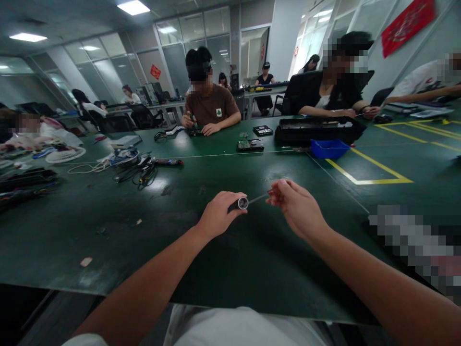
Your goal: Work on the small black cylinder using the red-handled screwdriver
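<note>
My left hand (219,214) is closed around a small round roll of tape (243,203), gripped between thumb and fingers, with its pale ring-shaped end facing me. A thin translucent strip (257,197) stretches from the roll up and to the right. At the strip's far end, the fingertips of my right hand (293,204) are pinched together on it. Both hands are held above the green table (201,259), in front of my body. The inner part of the roll is too small to make out clearly.
Cables (144,173) lie left of centre. Circuit boards (250,144), a long black casing (319,129) and a blue bin (329,149) sit farther back. Yellow tape lines (382,181) mark the right side. A person in a brown shirt (216,103) works across the table.
</note>
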A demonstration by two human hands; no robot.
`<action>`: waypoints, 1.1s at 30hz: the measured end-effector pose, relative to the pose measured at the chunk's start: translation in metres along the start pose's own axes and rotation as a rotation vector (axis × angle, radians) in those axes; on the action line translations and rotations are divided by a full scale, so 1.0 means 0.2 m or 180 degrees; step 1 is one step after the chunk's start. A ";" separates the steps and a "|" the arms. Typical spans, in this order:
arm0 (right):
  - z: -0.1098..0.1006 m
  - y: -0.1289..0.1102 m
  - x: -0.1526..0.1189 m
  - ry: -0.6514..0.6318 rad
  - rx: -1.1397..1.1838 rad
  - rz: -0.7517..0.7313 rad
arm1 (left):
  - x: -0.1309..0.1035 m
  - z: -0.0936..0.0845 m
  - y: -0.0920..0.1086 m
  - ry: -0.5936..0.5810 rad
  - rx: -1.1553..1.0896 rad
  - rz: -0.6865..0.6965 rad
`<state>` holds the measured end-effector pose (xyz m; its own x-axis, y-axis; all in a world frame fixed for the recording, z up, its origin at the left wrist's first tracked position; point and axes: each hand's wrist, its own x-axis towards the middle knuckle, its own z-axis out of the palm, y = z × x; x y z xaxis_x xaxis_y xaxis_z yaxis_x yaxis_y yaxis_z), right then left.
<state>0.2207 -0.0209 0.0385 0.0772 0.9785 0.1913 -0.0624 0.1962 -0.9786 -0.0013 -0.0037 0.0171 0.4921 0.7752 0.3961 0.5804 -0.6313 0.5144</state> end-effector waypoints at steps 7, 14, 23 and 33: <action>-0.01 0.01 0.01 0.0113 -0.0461 -0.0392 | 0.01 0.00 0.00 0.0004 0.0100 -0.0215; 0.00 -0.02 -0.06 -0.0313 -0.1450 -0.0961 | 0.01 0.00 -0.01 0.0046 0.0130 -0.0148; 0.01 -0.03 -0.10 -0.0427 -0.2107 -0.1486 | 0.01 0.00 -0.02 0.0124 0.0114 -0.0181; 0.01 -0.01 -0.08 -0.0099 -0.1836 -0.1144 | 0.01 0.00 0.00 -0.0005 0.0166 -0.0388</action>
<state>0.2174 -0.0362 0.0387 -0.0353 0.8619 0.5058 0.5031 0.4526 -0.7362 -0.0012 -0.0019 0.0173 0.4167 0.8463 0.3319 0.6689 -0.5327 0.5185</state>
